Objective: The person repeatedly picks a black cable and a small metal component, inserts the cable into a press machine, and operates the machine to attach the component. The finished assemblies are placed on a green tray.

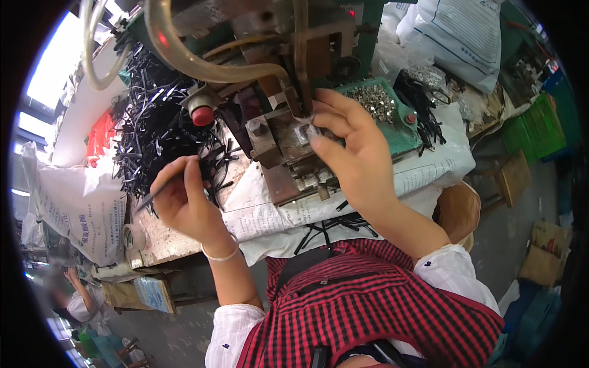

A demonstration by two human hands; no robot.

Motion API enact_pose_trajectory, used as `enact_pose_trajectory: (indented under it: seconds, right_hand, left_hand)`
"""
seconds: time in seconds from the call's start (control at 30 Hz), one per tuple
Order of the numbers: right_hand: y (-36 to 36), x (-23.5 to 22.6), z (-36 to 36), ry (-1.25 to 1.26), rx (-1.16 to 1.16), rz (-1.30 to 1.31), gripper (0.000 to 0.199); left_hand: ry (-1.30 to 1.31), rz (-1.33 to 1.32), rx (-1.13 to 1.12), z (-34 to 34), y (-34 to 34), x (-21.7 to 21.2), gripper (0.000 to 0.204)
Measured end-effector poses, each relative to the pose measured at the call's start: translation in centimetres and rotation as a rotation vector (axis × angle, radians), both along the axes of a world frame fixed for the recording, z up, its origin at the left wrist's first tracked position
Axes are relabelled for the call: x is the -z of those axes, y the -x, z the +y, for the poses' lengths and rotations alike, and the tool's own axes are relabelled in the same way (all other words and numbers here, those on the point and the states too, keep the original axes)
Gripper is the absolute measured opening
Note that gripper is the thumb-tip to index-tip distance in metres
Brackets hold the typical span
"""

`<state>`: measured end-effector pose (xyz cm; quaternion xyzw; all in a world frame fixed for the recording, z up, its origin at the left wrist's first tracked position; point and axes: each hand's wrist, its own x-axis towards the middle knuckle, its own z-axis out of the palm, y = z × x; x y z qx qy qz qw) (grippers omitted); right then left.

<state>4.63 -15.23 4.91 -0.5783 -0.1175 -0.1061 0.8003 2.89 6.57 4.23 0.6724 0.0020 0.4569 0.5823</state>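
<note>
My left hand (184, 199) is closed in a pinch at the left front of the bench. Out of it sticks a thin dark strip (150, 198), pointing down and left. My right hand (359, 147) reaches into the bench machine (331, 37), its bent fingers and thumb curled about the metal fixture (267, 144) under the upright tool. What those fingertips grip is too small to make out. A large heap of thin black plastic strips (153, 116) lies beyond my left hand, with loose ones spilling toward the fixture.
A red push button (202, 116) juts out left of the fixture. Right of it, a green tray (405, 138) bears many small metal parts (374, 101). Clear hoses (215, 73) hang in front of the machine. White sacks (454, 43) stand behind. Another person (80, 294) sits far left.
</note>
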Motion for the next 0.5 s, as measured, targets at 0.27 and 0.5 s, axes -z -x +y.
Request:
enact_pose_trajectory:
  seconds: [0.27,0.5]
  right_hand:
    - [-4.2,8.0,-9.1,1.027,0.261,0.132,0.031]
    - [-5.3,9.2,-13.8,0.824,0.516,-0.087,0.024]
  left_hand:
    - [-1.020,-0.346,0.270,-7.5,-1.0,1.0,0.018]
    - [-0.977,-0.427,0.257,-8.2,-2.1,1.7,0.017]
